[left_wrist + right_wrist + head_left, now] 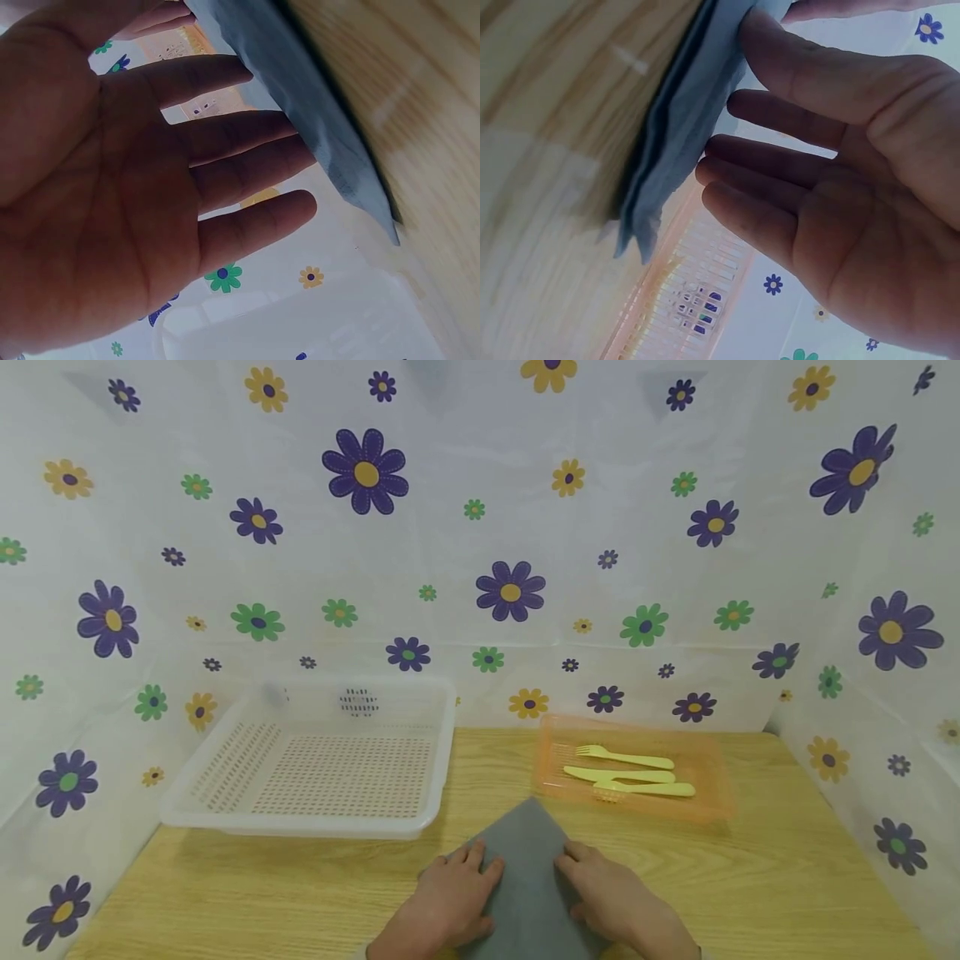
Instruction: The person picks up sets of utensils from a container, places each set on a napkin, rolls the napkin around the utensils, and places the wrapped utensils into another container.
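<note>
Grey cloth (528,885): in the middle at 6 o'clock, soft and folded in layers, one pointy corner aimed at 12 o'clock.
Left hand (453,893): on the cloth's 9 o'clock side, fingers straight and a bit spread, tips touching it.
Right hand (603,885): on the 3 o'clock side, fingers a little bent, thumb apart from them, touching the edge.
White basket (300,827): at 10 o'clock from the cloth, plastic, with slanted sides and lots of little holes.
Orange tray (716,793): between 1 and 2 o'clock, see-through plastic, a long box shape.
Yellow fork (626,757) and yellow knife (618,774): in the tray, smooth and shiny, beside a third yellow piece (660,789).
Table (247,893): under everything, with wood lines.
Flower sheet (435,543): behind at 12 o'clock, thin and wrinkly.
In the way: the hands cover parts of the cloth's sides.
</note>
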The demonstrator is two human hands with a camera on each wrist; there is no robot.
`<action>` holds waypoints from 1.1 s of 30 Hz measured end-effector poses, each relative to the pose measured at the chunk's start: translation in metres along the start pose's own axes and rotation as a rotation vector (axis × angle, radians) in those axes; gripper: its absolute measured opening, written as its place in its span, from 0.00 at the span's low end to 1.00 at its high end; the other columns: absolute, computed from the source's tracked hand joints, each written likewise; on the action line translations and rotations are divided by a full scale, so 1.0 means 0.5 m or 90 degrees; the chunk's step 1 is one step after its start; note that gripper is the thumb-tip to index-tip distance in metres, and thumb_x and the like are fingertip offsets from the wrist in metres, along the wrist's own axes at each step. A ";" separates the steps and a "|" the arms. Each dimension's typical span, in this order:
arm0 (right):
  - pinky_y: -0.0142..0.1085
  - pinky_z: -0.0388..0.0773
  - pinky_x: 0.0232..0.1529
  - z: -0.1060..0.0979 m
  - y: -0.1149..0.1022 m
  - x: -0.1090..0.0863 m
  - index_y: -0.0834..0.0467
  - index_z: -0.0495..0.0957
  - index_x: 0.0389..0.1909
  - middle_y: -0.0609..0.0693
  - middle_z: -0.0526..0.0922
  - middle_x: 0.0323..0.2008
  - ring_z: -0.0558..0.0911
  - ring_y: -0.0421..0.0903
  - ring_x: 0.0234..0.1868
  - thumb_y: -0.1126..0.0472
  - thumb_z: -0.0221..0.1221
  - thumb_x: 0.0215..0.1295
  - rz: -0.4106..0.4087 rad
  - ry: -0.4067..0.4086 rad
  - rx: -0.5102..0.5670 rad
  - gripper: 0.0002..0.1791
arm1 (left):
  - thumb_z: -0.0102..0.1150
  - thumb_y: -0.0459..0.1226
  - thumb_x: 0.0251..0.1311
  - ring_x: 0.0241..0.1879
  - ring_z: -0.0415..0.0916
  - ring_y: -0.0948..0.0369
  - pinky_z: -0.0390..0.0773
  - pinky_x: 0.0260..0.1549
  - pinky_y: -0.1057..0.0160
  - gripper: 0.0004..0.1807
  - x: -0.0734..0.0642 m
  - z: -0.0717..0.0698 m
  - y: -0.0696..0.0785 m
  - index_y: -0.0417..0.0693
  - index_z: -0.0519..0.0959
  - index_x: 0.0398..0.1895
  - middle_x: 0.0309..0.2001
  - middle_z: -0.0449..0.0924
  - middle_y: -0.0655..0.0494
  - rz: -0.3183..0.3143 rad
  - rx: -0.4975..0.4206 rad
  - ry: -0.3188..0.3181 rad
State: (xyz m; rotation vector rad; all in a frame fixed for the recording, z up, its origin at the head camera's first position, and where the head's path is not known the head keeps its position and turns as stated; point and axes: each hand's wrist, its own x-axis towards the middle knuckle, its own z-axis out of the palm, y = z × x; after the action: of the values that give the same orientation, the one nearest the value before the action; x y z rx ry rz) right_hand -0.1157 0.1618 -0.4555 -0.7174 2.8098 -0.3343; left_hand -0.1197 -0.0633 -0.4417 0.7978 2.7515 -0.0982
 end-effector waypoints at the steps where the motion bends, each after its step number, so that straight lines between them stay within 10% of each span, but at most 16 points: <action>1: 0.49 0.77 0.53 0.000 0.000 0.001 0.63 0.78 0.53 0.63 0.75 0.59 0.76 0.59 0.59 0.64 0.74 0.50 -0.002 0.002 0.001 0.28 | 0.69 0.55 0.55 0.65 0.69 0.49 0.75 0.55 0.48 0.38 0.000 0.001 0.001 0.52 0.71 0.68 0.68 0.69 0.43 -0.001 0.001 0.001; 33: 0.54 0.69 0.62 -0.005 0.009 -0.002 0.68 0.76 0.59 0.66 0.71 0.66 0.70 0.65 0.66 0.69 0.71 0.53 -0.003 -0.008 0.071 0.30 | 0.69 0.55 0.54 0.61 0.71 0.44 0.78 0.50 0.47 0.39 -0.004 0.007 0.010 0.48 0.72 0.66 0.65 0.70 0.39 -0.019 0.002 0.017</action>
State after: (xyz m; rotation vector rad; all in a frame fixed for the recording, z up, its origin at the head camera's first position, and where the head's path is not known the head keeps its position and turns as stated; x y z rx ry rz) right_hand -0.1173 0.1664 -0.4543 -0.6999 2.7524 -0.4822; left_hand -0.1144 -0.0605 -0.4443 0.7643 2.7887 -0.0978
